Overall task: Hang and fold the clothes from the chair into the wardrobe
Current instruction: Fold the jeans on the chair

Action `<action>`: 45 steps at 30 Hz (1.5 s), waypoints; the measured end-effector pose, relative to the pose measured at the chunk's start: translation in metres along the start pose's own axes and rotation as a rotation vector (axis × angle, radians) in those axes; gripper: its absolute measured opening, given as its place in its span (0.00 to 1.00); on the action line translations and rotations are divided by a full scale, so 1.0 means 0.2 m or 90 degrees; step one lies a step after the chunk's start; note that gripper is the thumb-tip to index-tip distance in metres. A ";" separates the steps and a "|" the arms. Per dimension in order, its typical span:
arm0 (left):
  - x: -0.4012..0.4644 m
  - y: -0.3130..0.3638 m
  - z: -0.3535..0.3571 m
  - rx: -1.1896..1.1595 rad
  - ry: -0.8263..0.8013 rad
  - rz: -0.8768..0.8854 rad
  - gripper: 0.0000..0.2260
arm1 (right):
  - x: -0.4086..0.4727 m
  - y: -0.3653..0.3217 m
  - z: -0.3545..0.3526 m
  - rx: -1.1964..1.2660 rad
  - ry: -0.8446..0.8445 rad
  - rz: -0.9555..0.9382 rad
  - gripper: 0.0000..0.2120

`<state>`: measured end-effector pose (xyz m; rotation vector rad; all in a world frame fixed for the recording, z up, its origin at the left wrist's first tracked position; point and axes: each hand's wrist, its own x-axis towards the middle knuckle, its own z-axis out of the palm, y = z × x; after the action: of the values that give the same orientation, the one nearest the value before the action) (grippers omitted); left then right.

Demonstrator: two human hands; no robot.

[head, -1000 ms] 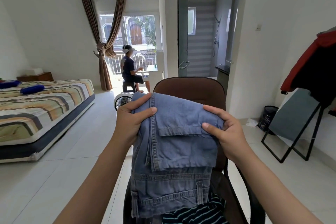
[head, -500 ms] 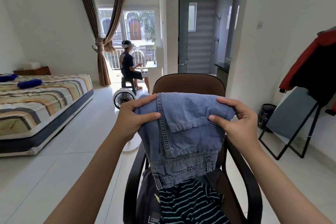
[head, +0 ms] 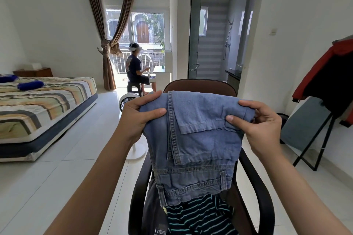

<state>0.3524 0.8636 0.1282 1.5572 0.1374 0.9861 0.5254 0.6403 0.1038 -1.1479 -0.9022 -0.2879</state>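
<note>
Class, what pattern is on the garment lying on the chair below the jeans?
Dark with thin teal stripes, clearest in the head view.

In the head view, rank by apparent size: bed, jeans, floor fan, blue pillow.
1. Bed
2. Jeans, though nearness to the camera inflates them
3. Floor fan, partly hidden
4. Blue pillow
</note>
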 end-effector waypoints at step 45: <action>-0.09 -0.18 -0.10 0.432 -0.106 -0.121 0.26 | -0.04 0.12 0.06 0.215 -0.104 0.194 0.17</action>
<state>0.3432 0.8779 0.0861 2.1862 0.5359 0.6834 0.5296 0.6583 0.0843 -0.9846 -0.8649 0.2038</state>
